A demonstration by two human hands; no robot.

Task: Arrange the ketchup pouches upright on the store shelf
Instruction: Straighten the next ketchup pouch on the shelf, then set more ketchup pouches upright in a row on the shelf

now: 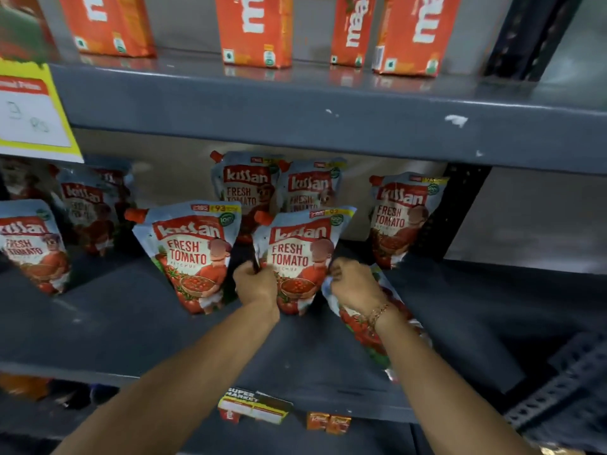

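Grey metal store shelf (131, 323), orange cartons on tier above. Centre pouch (297, 257) stands upright at front, blue-white with red label, tomato art, red corner spout. Left hand (254, 284) pinches its left edge, steadying it. Right hand (353, 284), just right of centre pouch, fingers closed, probably gripping fallen pouch (364, 320) to raise it.

Orange cartons (254, 31), yellow price tag (33, 110)
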